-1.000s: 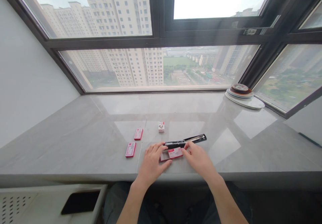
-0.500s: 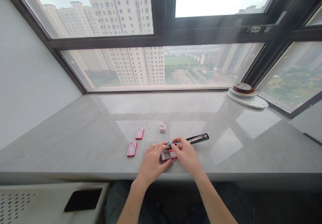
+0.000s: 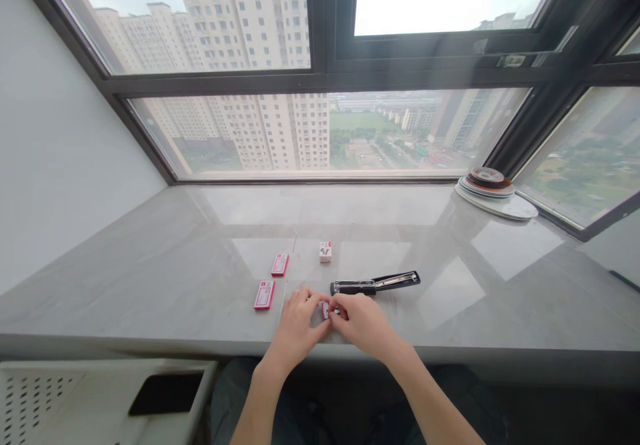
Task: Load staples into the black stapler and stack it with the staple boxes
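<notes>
A small pink-and-white staple box lies near the counter's front edge, mostly covered by my fingers. My left hand grips it from the left, thumb in front and fingers behind. My right hand is closed at its right part, fingertips pinched together; what they pinch is hidden. Just beyond my hands a black stapler rests unfolded on the counter, its metal staple channel showing, with neither hand holding it.
Two flat pink-and-white boxes, a nearer one and a farther one, lie to the left. A small white box stands behind the stapler. Stacked plates sit in the right corner by the window. The grey counter ends before my legs.
My right hand has let go of the stapler, which now lies on the counter, and has come nearer to me, to the staple box. My left hand has closed in on the box.
</notes>
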`<state>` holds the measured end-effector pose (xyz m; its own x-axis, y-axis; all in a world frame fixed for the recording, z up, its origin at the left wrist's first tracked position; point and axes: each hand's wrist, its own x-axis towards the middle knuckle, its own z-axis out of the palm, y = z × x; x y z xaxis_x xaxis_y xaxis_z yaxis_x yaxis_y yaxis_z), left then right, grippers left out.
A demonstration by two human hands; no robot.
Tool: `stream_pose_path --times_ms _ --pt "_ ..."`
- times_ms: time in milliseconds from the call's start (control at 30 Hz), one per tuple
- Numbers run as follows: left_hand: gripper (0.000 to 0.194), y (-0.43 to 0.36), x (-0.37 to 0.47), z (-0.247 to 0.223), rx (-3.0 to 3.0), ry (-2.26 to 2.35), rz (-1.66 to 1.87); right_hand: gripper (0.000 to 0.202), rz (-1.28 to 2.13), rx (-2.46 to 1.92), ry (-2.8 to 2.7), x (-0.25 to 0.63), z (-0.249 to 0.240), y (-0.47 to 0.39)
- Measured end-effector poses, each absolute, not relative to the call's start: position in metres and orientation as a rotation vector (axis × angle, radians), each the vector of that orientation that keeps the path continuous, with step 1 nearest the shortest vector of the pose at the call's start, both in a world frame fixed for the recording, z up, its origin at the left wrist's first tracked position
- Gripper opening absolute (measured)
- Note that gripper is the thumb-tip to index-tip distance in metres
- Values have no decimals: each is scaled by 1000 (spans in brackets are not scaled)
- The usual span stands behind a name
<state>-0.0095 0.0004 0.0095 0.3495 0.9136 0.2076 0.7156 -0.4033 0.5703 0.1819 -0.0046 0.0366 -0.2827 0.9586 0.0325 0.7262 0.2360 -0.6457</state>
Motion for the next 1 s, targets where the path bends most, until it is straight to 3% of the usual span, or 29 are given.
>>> stream_pose_path --times_ms 333,533,733,933,1000 --pt "37 -3 -16 10 2064 1436 747 28 722 -1769 -1695 245 19 -24" --pt "22 1 13 -1 1920 1567 834 27 788 -1676 -1744 240 4 -26" --pt "28 -5 43 -2 2066 1574 948 34 990 -1677 -1592 272 -5 -34" --pt "35 -6 54 0 2265 1603 891 71 1156 -1650 -1193 338 1 -21" --pt "35 -4 55 0 2281 1615 873 67 1162 -1513 -1253 340 11 -4"
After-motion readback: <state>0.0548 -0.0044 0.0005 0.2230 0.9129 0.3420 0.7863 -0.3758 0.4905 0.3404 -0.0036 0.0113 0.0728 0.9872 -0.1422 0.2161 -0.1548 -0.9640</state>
